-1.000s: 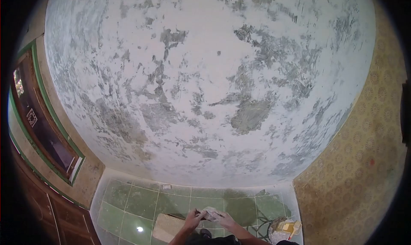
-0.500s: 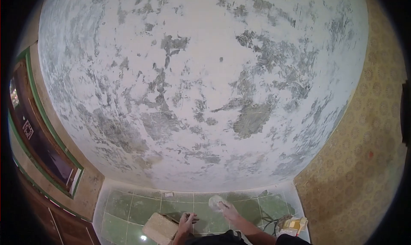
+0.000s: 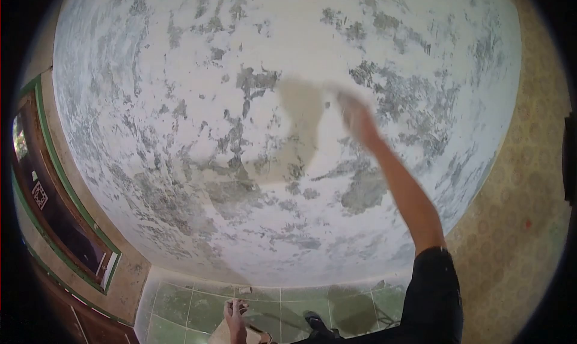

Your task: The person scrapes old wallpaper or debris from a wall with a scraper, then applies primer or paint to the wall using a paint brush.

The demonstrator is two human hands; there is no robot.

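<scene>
My right hand [image 3: 356, 116] is raised in front of the patchy white and grey wall [image 3: 288, 31], its arm stretched up from the lower right. It is blurred by motion, and what it holds is hard to make out; a pale smear shows at its fingertips. Low in the view, my left hand [image 3: 235, 311] hangs above the green tiled floor [image 3: 204, 305], fingers curled and partly apart, with nothing visible in them. Just below that hand is a beige block-like object [image 3: 221, 334], mostly cut off by the frame's lower edge.
A window with a green frame [image 3: 60, 193] is at the left. The patterned yellowish wall [image 3: 511, 193] stands at the right. A small pale piece [image 3: 245, 290] lies on the floor by the wall base. A dark shoe [image 3: 315, 321] shows at the bottom.
My right hand has risen from near the floor to the middle of the wall. My left hand has shifted slightly left, and the view has tilted up a little.
</scene>
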